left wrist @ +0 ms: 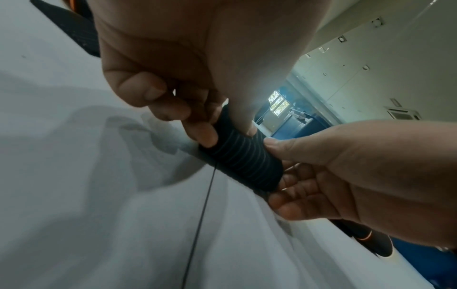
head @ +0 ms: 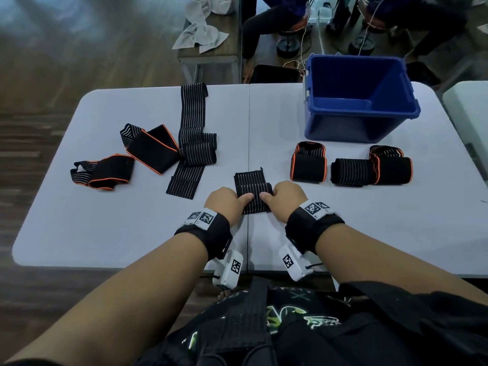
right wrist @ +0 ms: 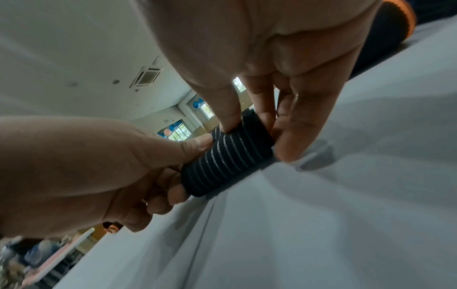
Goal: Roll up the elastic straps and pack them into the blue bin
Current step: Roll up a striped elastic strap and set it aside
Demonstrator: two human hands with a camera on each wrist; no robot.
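Observation:
A black strap with thin white stripes [head: 253,192] lies at the table's near middle, partly rolled, its flat tail pointing away from me. My left hand [head: 232,200] pinches the roll's left end and my right hand [head: 282,196] pinches its right end, thumbs on top. In the left wrist view the left hand [left wrist: 222,129] holds the roll [left wrist: 243,164] with thumb and fingers. The right wrist view shows the right hand [right wrist: 257,127] gripping the same roll [right wrist: 227,162]. The blue bin [head: 351,128] stands at the far right, and nothing shows inside it.
Three rolled straps [head: 308,165] [head: 351,171] [head: 392,167] sit in a row in front of the bin. Left of centre lie unrolled straps: a long striped one [head: 192,133] and two orange-edged ones [head: 153,150] [head: 105,173]. The white table [head: 105,228] has a centre seam.

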